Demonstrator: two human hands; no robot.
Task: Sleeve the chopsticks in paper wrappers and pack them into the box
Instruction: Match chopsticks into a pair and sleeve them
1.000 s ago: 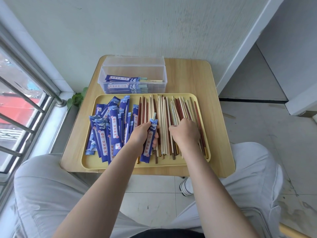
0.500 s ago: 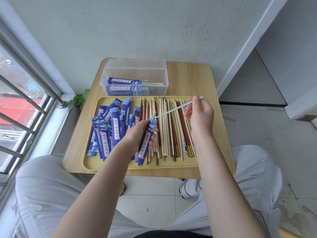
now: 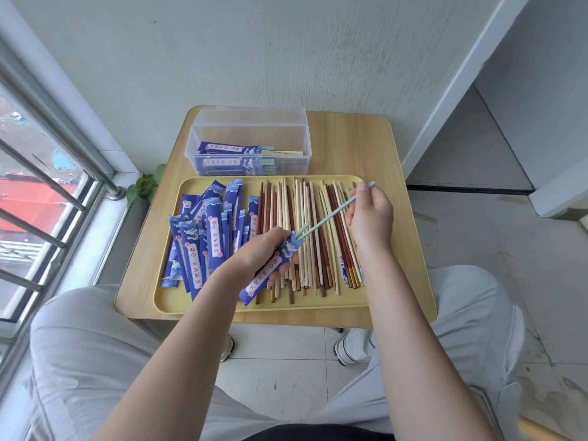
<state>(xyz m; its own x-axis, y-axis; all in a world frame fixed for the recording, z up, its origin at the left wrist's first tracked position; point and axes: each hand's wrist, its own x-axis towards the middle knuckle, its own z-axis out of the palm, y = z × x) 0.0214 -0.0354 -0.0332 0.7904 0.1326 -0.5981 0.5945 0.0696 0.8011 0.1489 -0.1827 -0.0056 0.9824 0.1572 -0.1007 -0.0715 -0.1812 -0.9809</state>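
Chopsticks: a pale teal pair [image 3: 331, 214], thin and straight, slants from the centre of the frame up toward the right; its lower tips sit at the mouth of the wrapper, one stick looking a little deeper than the other
Wrapper: a dark blue paper wrapper [image 3: 270, 270] with white cloud print and a white label strip with red characters, tilted, its open end uppermost, held above the tray at centre frame
Left grip: the left hand [image 3: 264, 249] is curled round the middle of the wrapper, fingers wrapped under it
Right grip: the right hand [image 3: 370, 214] pinches the upper end of the teal pair between thumb and fingertips, the other fingers loosely bent
Loose chopsticks: a spread of cream, red-brown and dark sticks [image 3: 305, 237] lies on the right half of the tray
Empty wrappers: a heap of blue sleeves [image 3: 206, 233] fills the left half of the tray
Tray: yellow tray [image 3: 318, 308] on the wooden surface [image 3: 350, 144]
Box: clear plastic box [image 3: 249, 138] at upper centre, behind the tray, with sleeved pairs lying in it
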